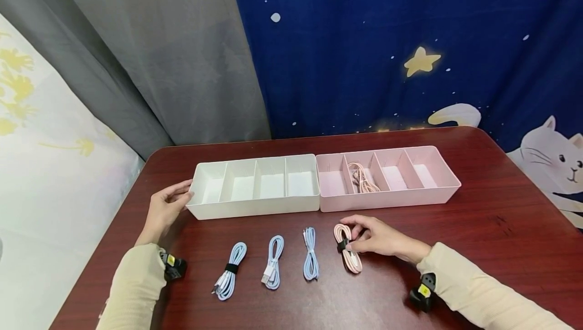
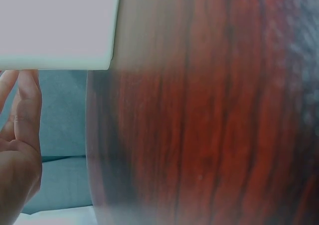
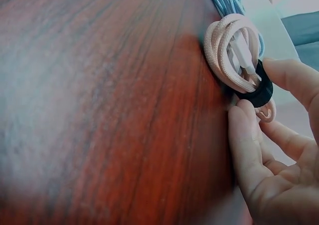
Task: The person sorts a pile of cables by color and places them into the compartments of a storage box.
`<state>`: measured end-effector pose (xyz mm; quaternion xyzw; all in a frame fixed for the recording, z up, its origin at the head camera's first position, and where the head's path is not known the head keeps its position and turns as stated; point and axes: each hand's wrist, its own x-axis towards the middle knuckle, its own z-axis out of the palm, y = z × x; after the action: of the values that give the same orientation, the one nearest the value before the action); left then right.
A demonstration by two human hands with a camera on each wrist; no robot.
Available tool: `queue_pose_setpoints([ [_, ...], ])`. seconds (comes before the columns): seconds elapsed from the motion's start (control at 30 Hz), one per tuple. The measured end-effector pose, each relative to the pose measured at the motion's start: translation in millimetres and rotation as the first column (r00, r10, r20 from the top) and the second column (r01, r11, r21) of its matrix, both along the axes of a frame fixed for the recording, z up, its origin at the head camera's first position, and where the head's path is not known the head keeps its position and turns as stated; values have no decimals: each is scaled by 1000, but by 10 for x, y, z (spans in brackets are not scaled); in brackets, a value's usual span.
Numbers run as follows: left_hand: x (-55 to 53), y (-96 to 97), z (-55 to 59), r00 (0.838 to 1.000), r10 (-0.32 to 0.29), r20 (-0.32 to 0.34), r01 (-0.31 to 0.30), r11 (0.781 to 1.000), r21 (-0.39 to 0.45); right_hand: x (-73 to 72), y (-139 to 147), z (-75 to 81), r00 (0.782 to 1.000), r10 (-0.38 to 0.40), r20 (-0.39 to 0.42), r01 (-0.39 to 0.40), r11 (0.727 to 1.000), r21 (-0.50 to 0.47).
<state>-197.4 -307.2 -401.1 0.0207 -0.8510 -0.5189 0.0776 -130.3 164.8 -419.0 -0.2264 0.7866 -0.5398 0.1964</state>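
Observation:
My right hand [image 1: 381,238] pinches a coiled pink charging cable [image 1: 354,263] on the table, thumb and fingers at its black strap. The right wrist view shows the same coil [image 3: 222,53] with its white plug tucked inside. With fairly straight fingers, my left hand [image 1: 163,212] touches the left end of a white divided box [image 1: 255,208]; that end [image 2: 55,30] also shows in the left wrist view. Three coiled blue cables lie in front of the boxes: one with a black strap [image 1: 237,255], one with a white plug [image 1: 277,246], and a slimmer one [image 1: 310,259].
A pink divided box [image 1: 387,200] stands end to end with the white one. A loose pink cable [image 1: 362,180] lies in its second compartment from the left. Both boxes rest on a dark red wooden table [image 1: 492,249]. Grey and blue curtains [image 1: 328,67] hang behind.

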Motion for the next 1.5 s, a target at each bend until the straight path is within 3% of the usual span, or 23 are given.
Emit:
queue_pose_setpoints([
  [0.33,13,-6,-1,1000,-5,-1,5,1000,-24,8,-17,33,1000,-6,11,6,1000,5],
  [0.73,7,-9,-9,1000,-18,-12,18,1000,10,5,1,-5,998,-30,53,30,999,-10],
  [1.5,18,11,8,999,-20,-28,20,999,26,25,-3,18,990,-32,135,45,994,-100],
])
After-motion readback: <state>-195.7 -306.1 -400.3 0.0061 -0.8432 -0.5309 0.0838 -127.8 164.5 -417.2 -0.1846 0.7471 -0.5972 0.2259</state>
